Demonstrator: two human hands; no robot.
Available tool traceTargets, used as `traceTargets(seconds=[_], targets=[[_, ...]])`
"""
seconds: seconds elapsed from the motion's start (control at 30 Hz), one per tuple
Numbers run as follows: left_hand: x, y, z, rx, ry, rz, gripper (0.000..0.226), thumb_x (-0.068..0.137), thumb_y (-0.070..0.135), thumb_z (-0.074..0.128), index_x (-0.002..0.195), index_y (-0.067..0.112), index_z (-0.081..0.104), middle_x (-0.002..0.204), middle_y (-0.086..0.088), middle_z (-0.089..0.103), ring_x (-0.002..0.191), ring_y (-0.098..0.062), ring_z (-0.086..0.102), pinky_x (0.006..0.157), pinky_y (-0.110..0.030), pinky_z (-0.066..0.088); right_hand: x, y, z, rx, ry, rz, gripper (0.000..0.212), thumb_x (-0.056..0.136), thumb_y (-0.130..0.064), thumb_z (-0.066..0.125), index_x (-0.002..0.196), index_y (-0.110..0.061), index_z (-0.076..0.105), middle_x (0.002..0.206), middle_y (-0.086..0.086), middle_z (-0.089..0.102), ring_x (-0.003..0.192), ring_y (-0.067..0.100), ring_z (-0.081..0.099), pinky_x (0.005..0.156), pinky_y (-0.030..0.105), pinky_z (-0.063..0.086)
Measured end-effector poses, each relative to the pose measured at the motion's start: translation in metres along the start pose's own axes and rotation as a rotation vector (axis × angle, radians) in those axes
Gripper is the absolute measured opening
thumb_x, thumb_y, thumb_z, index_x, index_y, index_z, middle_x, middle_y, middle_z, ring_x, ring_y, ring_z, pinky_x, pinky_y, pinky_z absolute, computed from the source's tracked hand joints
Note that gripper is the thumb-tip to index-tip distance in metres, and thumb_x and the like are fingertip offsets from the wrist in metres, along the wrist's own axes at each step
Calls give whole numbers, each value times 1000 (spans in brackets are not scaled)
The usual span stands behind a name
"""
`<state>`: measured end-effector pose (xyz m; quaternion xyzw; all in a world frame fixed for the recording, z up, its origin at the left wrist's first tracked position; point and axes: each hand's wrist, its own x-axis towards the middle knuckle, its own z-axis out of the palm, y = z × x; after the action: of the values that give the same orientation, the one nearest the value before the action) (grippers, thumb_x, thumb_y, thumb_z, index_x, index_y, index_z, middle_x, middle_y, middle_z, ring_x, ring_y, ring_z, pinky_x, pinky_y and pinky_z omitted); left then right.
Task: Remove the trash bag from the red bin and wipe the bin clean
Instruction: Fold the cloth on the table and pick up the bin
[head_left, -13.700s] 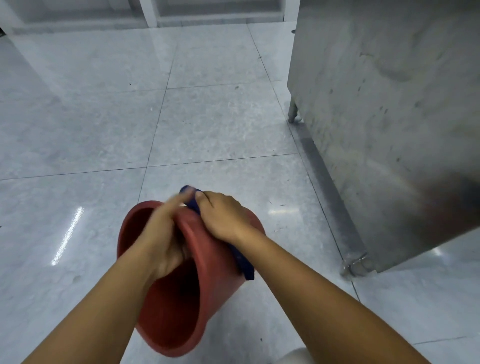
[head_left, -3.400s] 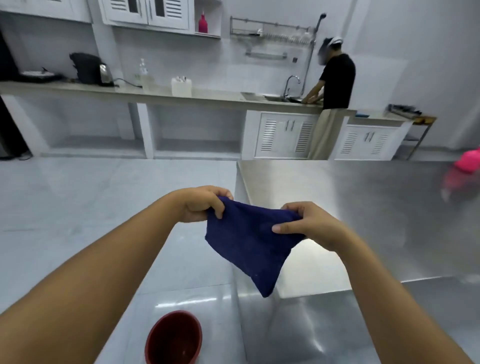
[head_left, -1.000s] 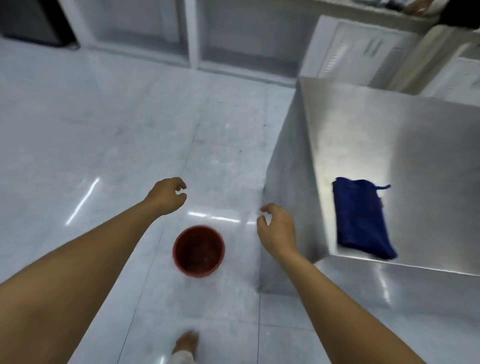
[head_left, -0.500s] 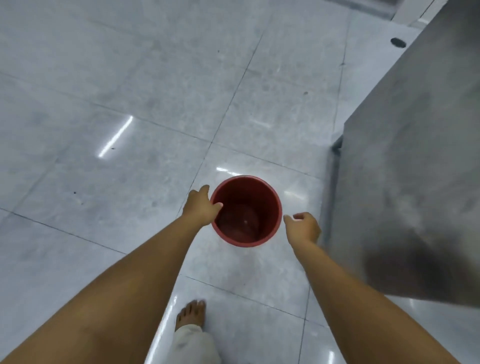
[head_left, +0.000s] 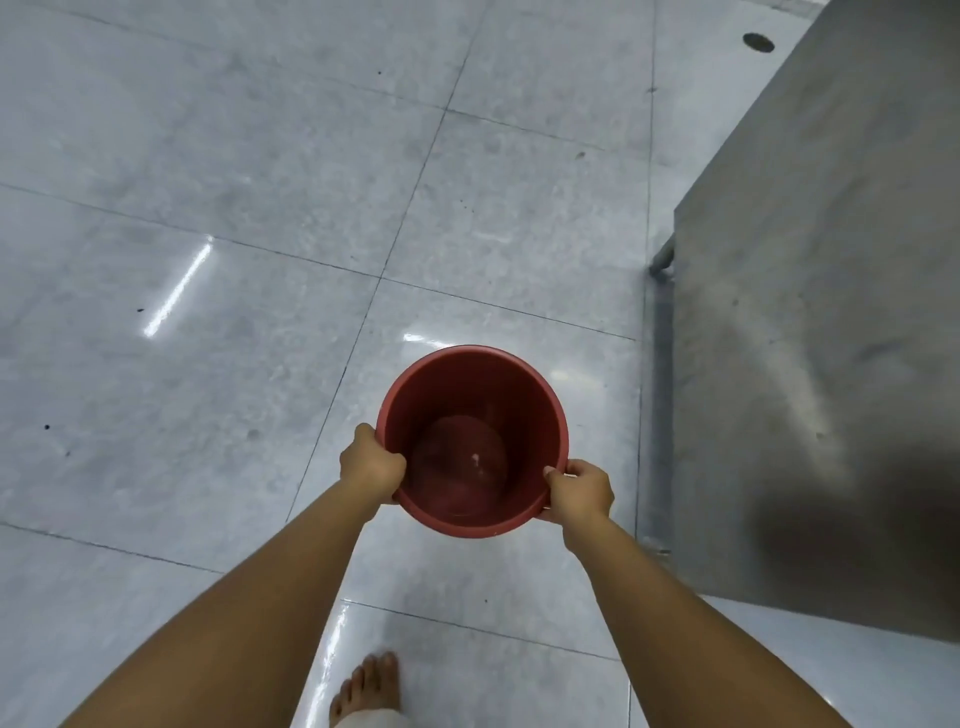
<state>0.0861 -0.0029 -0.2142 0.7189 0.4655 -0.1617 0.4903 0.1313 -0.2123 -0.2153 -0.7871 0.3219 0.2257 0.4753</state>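
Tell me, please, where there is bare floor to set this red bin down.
The grey tiled floor lies bare left of and beyond the round red plastic bin, which both hands hold at its rim: left hand, right hand. It is tight on the right beside the steel cabinet, and a bare foot stands below.

Two bare forearms reach forward from the bottom of the view, with no sleeves, watch or jewellery visible on either. The left hand (head_left: 371, 464) and right hand (head_left: 581, 491) are uncovered. Below them is one bare foot (head_left: 368, 687), with a pale, off-white trouser cuff (head_left: 370, 720) at its ankle.
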Motion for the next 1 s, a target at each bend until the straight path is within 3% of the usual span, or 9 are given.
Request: traceTargets(seconds=[0.07,0.23,0.3,0.4,0.53,0.73,0.87,1.0], targets=[[-24,11,-16,6,-32,-1,27,82,-4,45,107,7,45,105,-19,55,89,-41,62,60,-42,58,-24,-8,-18,27,-4,32,17,92,-8,56,80,-20,59,93,11,66,83,34,68,55,35,58],[-111,45,-66,63,-235,-52,20,81,-6,56,93,9,49,104,-21,62,90,-35,65,69,-43,58,-112,-27,-83,138,-18,198,10,91,-3,56,97,-6,64,101,21,68,90,40,68,75,54,59],[-149,56,-77,102,-300,-69,21,81,-7,58,85,11,49,103,-22,64,87,-34,67,71,-43,59,-145,-25,-114,157,-22,267,11,90,0,57,97,-3,65,100,23,68,89,40,68,76,55,58],[-194,63,-74,198,-367,-71,18,80,-6,59,91,7,52,101,-23,65,85,-35,68,70,-42,60,-179,-10,-156,180,-26,367,11,87,6,58,93,1,65,97,25,68,87,39,68,78,53,58],[-245,64,-45,264,-411,-79,20,79,-6,57,97,3,56,101,-23,65,84,-38,69,68,-43,61,-201,20,-214,237,-8,420,15,83,11,59,77,-2,63,94,28,69,87,41,68,75,49,58],[-319,36,22,220,-417,-37,19,79,-5,60,94,6,56,99,-21,67,80,-33,69,66,-39,60,-199,80,-302,245,-32,401,13,81,12,63,79,-1,65,88,22,69,78,34,68,58,38,57],[-365,5,69,156,-384,-51,20,80,-9,58,93,5,54,95,-21,66,78,-34,67,67,-40,58,-199,118,-354,234,-51,352,12,80,10,65,82,-1,66,93,22,68,87,38,68,78,48,59],[-401,-21,120,124,-392,-64,18,80,-8,60,88,7,54,94,-20,67,81,-34,68,73,-43,59,-197,156,-404,203,-46,353,14,81,8,65,75,-4,63,95,21,67,93,40,67,84,51,57]])
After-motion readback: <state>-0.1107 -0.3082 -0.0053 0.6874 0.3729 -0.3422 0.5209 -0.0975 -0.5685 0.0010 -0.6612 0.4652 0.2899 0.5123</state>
